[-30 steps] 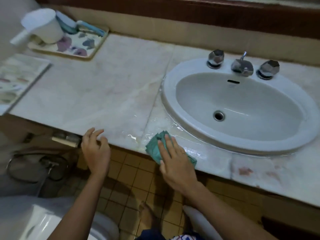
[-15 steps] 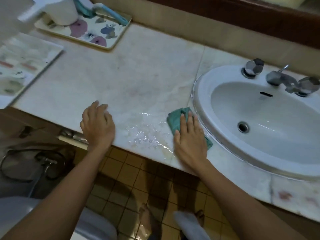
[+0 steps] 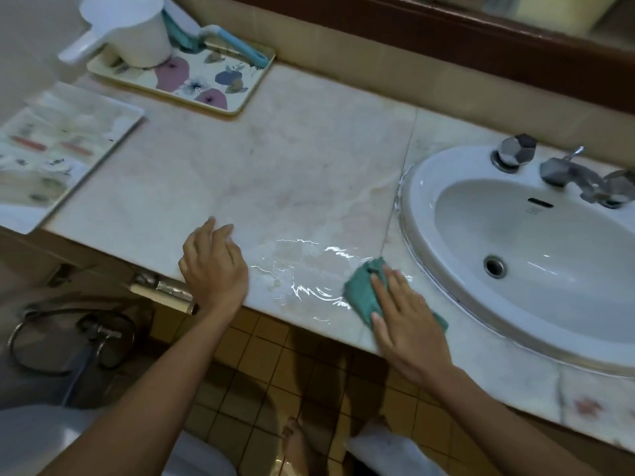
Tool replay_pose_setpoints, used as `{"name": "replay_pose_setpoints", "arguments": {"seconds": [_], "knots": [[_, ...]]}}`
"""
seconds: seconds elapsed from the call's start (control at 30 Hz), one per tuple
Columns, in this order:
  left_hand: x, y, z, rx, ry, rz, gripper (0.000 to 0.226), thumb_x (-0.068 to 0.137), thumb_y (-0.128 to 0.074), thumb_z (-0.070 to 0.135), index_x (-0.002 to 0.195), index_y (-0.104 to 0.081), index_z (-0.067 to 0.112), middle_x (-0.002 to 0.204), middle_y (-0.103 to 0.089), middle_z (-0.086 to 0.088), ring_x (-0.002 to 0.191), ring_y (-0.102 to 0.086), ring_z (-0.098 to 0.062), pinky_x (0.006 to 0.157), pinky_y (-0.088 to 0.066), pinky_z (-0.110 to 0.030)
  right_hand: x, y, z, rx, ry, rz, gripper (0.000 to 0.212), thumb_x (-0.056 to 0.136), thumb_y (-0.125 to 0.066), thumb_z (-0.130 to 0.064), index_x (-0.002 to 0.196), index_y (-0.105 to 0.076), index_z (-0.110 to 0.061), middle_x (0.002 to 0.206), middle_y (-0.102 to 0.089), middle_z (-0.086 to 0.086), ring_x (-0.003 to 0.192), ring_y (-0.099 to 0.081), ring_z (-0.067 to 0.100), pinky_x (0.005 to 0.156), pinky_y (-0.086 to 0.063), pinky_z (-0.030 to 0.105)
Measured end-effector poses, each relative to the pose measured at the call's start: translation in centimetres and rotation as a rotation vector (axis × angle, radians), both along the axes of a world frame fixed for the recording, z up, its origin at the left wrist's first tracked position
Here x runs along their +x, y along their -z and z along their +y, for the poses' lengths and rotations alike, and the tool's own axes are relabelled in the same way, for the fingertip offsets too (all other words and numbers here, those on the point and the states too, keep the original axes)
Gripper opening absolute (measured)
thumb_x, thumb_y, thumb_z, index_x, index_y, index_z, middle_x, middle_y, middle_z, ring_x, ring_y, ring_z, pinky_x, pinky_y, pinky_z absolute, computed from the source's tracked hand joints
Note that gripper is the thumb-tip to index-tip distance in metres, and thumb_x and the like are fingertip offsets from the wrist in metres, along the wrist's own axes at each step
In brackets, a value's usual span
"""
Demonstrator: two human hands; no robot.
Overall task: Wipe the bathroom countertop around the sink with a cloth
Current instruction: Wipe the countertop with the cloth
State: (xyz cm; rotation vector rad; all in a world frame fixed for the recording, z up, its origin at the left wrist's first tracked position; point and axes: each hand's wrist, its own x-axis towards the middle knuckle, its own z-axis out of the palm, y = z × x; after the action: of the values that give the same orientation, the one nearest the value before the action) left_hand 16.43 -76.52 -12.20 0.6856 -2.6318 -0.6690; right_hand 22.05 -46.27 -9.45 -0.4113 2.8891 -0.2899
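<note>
Soft, likely sodden cloth (image 3: 360, 295) suits flat-palm pressure: right hand (image 3: 409, 333) presses it flat at the sink's (image 3: 414, 201) eight o'clock; left hand (image 3: 214, 266) rests open.

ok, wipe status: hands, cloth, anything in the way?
Right hand flat, pressing teal cloth on wet marble countertop beside white oval sink. Left hand open, resting at counter edge. Floral tray far back, not obstructing.

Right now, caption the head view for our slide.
Right hand presses green cloth onto wet countertop beside the sink; left hand rests nearby.
</note>
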Motion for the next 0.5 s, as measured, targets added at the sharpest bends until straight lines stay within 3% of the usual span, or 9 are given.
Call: {"name": "replay_pose_setpoints", "arguments": {"seconds": [0.17, 0.3, 0.5], "knots": [[0.0, 0.0, 0.1, -0.018, -0.013, 0.004, 0.030, 0.097, -0.044, 0.020, 0.120, -0.063, 0.022, 0.143, -0.050, 0.002, 0.131, -0.040, -0.025, 0.097, -0.036, -0.046, -8.6, 0.6, -2.7, 0.014, 0.249, 0.085, 0.067, 0.095, -0.020, -0.048, 0.154, -0.008, -0.019, 0.162, -0.004, 0.005, 0.149, -0.002, 0.018, 0.120, -0.006, 0.036], [0.1, 0.3, 0.0, -0.026, -0.011, 0.000, 0.029, 0.096, -0.047, 0.019, 0.119, -0.064, 0.023, 0.142, -0.050, 0.002, 0.130, -0.040, -0.025, 0.097, -0.036, -0.047, -12.3, 0.4, -7.6, 0.025, 0.303, 0.063, 0.067, 0.097, -0.023, -0.047, 0.154, -0.004, -0.018, 0.162, 0.002, 0.008, 0.148, 0.003, 0.021, 0.119, -0.005, 0.039], [0.0, -0.1, -0.1, -0.045, -0.009, 0.003, 0.031, 0.093, -0.047, 0.018, 0.118, -0.065, 0.022, 0.142, -0.051, 0.001, 0.127, -0.042, -0.027, 0.095, -0.037, -0.047, -4.5, 0.5, -14.1, -0.116, -0.049, 0.072, 0.065, 0.098, -0.027, -0.046, 0.154, -0.011, -0.020, 0.162, 0.001, 0.006, 0.149, 0.003, 0.021, 0.116, -0.006, 0.035]]}}
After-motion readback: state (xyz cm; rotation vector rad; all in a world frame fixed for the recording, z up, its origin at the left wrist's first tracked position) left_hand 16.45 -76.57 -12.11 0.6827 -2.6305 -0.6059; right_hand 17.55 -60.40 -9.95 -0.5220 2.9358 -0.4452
